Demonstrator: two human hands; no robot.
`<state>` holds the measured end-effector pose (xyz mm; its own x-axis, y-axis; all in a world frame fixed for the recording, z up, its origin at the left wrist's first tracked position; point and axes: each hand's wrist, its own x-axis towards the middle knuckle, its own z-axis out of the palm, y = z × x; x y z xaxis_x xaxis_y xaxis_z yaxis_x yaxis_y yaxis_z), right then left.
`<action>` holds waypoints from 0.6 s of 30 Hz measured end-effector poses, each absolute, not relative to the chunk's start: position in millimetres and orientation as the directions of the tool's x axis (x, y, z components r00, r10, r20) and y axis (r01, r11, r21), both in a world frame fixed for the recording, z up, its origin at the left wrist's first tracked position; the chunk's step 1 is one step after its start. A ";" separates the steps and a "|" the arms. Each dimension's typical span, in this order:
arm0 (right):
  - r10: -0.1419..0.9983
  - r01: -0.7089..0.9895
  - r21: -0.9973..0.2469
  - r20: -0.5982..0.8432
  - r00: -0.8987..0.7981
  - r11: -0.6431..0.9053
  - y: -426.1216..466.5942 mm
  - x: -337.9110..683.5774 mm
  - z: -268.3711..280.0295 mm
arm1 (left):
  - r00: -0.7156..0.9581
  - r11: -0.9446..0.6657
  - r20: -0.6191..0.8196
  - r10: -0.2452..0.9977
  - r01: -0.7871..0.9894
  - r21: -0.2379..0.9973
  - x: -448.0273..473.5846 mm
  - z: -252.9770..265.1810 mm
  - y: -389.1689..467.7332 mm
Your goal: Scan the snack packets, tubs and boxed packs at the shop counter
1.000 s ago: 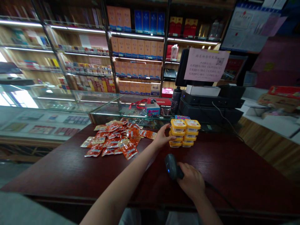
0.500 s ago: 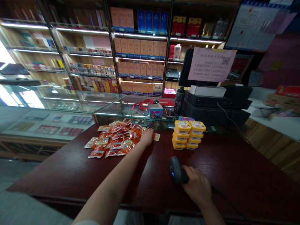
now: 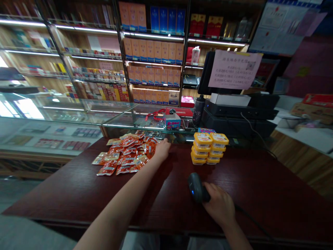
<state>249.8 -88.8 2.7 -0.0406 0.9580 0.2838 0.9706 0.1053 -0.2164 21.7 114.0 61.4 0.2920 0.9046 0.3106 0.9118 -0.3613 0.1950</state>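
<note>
Spread over the left half of the counter is a pile of orange-red snack packets (image 3: 128,152). At the pile's right edge lies my left hand (image 3: 163,148), fingers curled downward. What is under or inside those fingers is hidden from me. My right hand (image 3: 220,205) is wrapped round the handle of a dark barcode scanner (image 3: 195,187), whose blue light glows. The scanner's head points up and left above the counter, its cable trailing to the lower right. Beyond it, yellow-lidded plastic tubs (image 3: 203,139) stand in two stacks side by side.
The dark wooden counter (image 3: 161,194) meets a glass display case (image 3: 117,119) at the back. A small blue-pink box (image 3: 172,122) and a dark bottle (image 3: 198,111) stand there. A monitor bearing a pink sign (image 3: 235,71) rises at right. Shelves of boxed goods (image 3: 153,50) line the back.
The packet that stuck out to the right of my left hand no longer shows there. That hand has shifted slightly away from me. My right hand still holds the barcode scanner, nearly unmoved.
</note>
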 end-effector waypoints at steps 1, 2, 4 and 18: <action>0.956 0.971 -0.214 0.291 -0.044 0.109 -89.1 249.9 2.4 | 0.261 -0.352 0.340 0.904 0.904 0.241 19.7 60.9 108.1; 0.954 0.971 -0.210 0.297 -0.047 0.113 -89.4 250.0 2.4 | 0.217 -0.340 0.373 0.902 0.889 0.306 17.6 58.8 102.1; 0.953 0.973 -0.201 0.297 -0.050 0.114 -90.2 249.8 4.4 | 0.099 -0.319 0.422 0.901 0.810 0.492 13.4 49.1 90.8; 0.980 0.428 -0.889 0.197 0.035 0.164 -78.2 207.1 44.6 | -0.130 -0.363 0.433 0.892 0.364 0.858 -0.7 -15.3 61.2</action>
<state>207.1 -78.2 44.6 0.0346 0.9797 0.1972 0.4280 0.1638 -0.8888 -0.7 61.2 -15.3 -0.1296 0.8920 0.4330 0.3638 -0.3634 0.8577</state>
